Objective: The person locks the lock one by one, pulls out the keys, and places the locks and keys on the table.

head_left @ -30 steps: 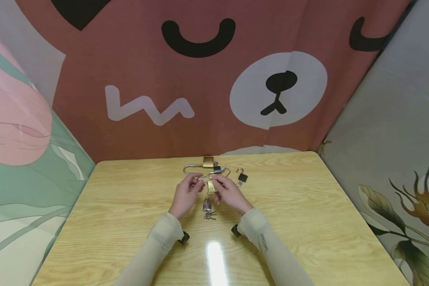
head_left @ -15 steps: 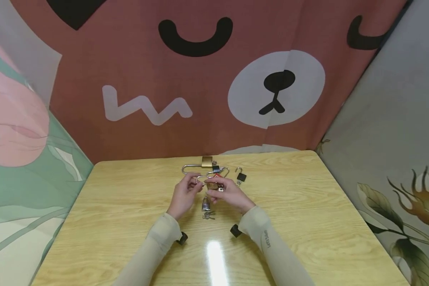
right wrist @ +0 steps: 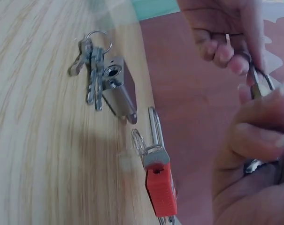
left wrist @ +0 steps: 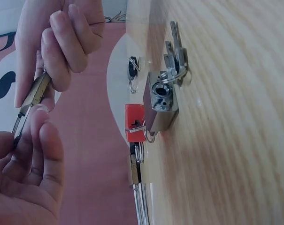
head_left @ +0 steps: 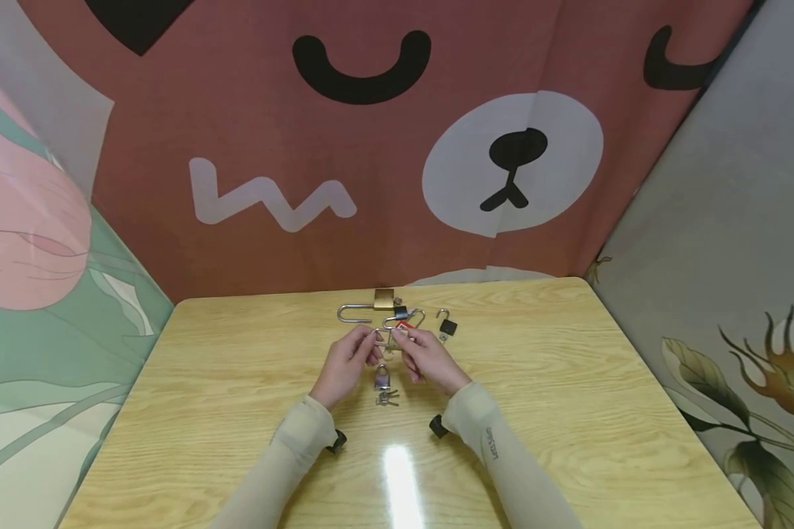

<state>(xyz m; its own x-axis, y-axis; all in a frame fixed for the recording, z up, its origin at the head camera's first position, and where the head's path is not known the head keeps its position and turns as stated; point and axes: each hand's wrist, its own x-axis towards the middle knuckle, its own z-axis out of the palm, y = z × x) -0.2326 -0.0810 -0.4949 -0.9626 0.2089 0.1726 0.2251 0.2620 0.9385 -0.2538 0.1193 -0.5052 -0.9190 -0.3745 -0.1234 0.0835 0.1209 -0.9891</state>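
Over the middle of the table, both hands hold one brass padlock [left wrist: 37, 91] between them. My left hand [head_left: 342, 365] pinches its long steel shackle between thumb and fingers. The brass body is in the fingers of my right hand [head_left: 431, 361], which cover part of it; a bit of key metal [right wrist: 252, 166] shows under them in the right wrist view. Just below the hands a silver padlock [head_left: 382, 378] lies on the table with its ring of keys [head_left: 387, 398]. Close behind the hands is a red padlock [left wrist: 134, 123], mostly hidden in the head view.
At the table's back lies a large brass padlock [head_left: 384, 298] with a long shackle pointing left. Nearer are a dark padlock [head_left: 401, 312] and, to the right, a black padlock [head_left: 448, 327] with its shackle open. A patterned cloth [head_left: 271, 250] hangs behind the wooden table [head_left: 205, 382].
The brass padlock has turned in the hands from its broad face towards its narrow edge. The red padlock has come partly into view behind it. Other locks lie where they were.
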